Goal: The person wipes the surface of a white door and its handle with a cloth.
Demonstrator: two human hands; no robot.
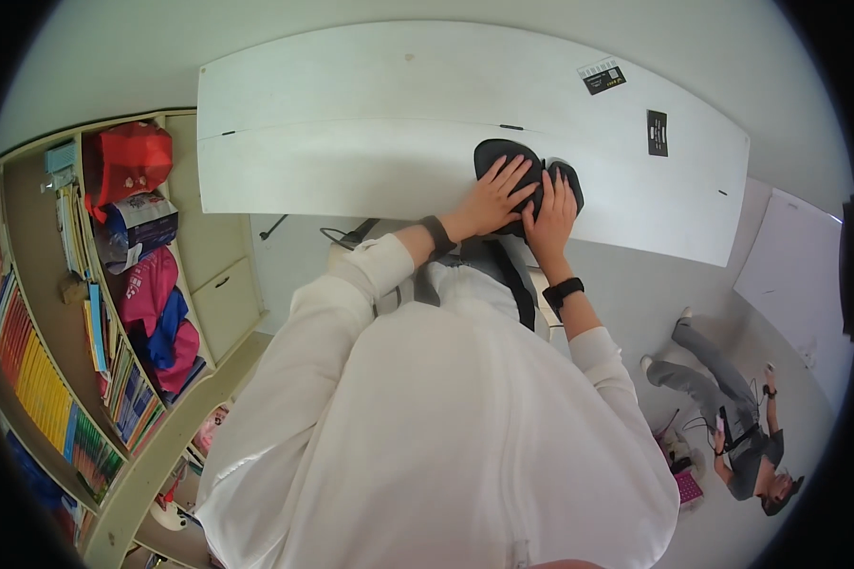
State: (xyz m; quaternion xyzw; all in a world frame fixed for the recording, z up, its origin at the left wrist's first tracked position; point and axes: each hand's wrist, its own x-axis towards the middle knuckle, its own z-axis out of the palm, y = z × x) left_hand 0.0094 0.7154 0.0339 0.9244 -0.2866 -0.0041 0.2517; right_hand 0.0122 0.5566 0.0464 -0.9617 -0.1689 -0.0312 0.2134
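A black, rounded item (pixel 493 152) with two lobes lies at the near edge of the white table (pixel 351 171); its exact kind I cannot make out. My left hand (pixel 487 203) rests on its left lobe, fingers stretched and spread across the top. Over the right lobe, my right hand (pixel 551 223) lies with its fingers extended and pointing away from me. Both hands touch the item and cover much of its middle. Each wrist has a black band.
Dark cards (pixel 604 80) lie on the table's far right, with another dark card (pixel 657 133) nearer. A shelf unit (pixel 209 190) with books and bags stands at left. At right, a person (pixel 731 427) in grey stands by a white board (pixel 789 266).
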